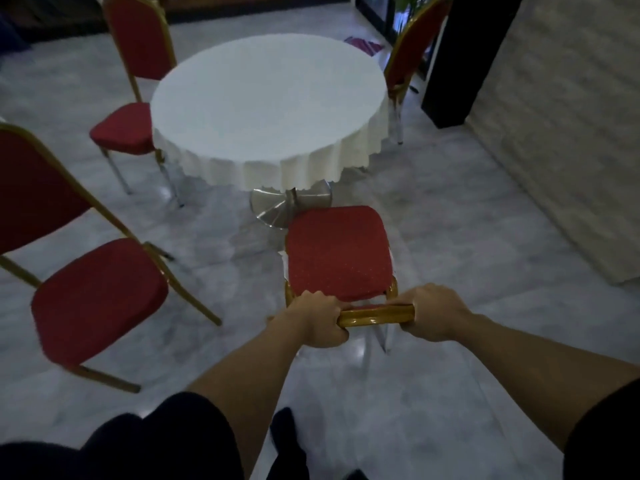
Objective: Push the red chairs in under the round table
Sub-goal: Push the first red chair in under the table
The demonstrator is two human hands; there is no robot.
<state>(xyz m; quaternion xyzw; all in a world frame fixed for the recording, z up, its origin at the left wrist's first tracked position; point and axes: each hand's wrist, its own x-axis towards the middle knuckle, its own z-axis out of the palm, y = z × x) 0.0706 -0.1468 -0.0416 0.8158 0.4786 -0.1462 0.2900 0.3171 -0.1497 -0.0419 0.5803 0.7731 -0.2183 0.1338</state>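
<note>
Both hands are wrapped around the gold top rail of the nearest red chair [337, 252], the left hand [317, 318] at the rail's left end and the right hand [434, 315] at its right end. The rail lies crosswise; the seat runs away from the person, its front edge pointing at the round table [268, 98], just short of the metal base [289, 206] and not yet under the cloth

Pale marble floor [450, 237], dark pillar [464, 60], textured light wall [568, 133], purple cloth [363, 45] on floor
</note>
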